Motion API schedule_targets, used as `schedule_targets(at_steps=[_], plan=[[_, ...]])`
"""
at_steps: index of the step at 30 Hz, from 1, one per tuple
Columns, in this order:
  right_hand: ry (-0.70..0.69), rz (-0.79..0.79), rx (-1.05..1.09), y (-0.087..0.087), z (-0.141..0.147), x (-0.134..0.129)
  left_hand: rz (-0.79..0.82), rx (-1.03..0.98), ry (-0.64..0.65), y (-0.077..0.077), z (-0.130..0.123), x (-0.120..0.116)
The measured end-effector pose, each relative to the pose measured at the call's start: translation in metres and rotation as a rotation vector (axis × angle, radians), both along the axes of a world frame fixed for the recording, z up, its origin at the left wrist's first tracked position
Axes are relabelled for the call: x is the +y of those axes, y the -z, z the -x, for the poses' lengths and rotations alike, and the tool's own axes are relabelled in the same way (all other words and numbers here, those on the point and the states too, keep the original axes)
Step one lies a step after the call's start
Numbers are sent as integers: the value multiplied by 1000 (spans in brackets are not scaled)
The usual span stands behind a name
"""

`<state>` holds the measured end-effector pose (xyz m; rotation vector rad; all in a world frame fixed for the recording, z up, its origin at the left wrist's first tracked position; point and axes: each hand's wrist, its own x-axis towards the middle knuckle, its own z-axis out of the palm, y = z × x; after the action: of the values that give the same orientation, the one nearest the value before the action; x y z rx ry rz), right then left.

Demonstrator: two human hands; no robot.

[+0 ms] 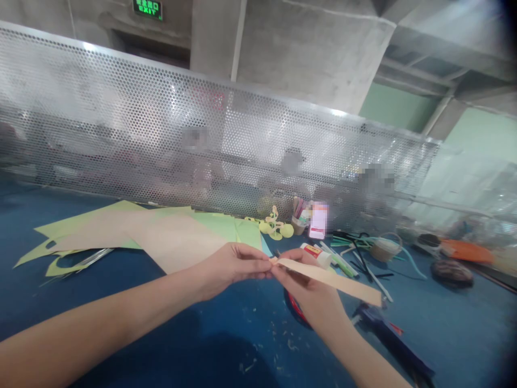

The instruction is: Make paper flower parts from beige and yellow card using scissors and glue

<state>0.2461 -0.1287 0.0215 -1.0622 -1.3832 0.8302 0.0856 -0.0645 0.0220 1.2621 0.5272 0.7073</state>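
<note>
A narrow peach-coloured paper strip (343,281) is pinched at its left end, where it looks curled or folded. My left hand (238,264) closes its thumb and fingers on that end. Against it, my right hand (313,293) grips the same end, and the strip's free length runs over the back of this hand to the right. Both hands are above the blue table (169,339). Behind the right hand lies a white tube with a red label (317,255). A red-and-dark object (294,308) shows partly beneath that hand; its kind is hidden.
Yellow-green and peach paper sheets (153,231) lie left. A small yellow wheeled model (277,226), a cup of sticks (299,222) and a phone (319,221) stand before a perforated metal screen (133,118). Rods, a small basket (385,249) and a dark blue tool (393,339) lie right.
</note>
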Motion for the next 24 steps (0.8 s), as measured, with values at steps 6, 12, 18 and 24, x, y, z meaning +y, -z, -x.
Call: schedule_targets(at_steps=[6, 12, 18, 24], plan=[[-21, 34, 6, 1, -3, 3, -83, 18, -17, -1, 0, -2], [-47, 37, -32, -4, -5, 2, -179, 58, -55, -2, -2, -4], [-23, 78, -173, -3, -8, 3, -323, 157, -56, 1, -2, -1], [-25, 95, -158, 0, -8, 6, -473, 216, -73, 1, -1, -2]])
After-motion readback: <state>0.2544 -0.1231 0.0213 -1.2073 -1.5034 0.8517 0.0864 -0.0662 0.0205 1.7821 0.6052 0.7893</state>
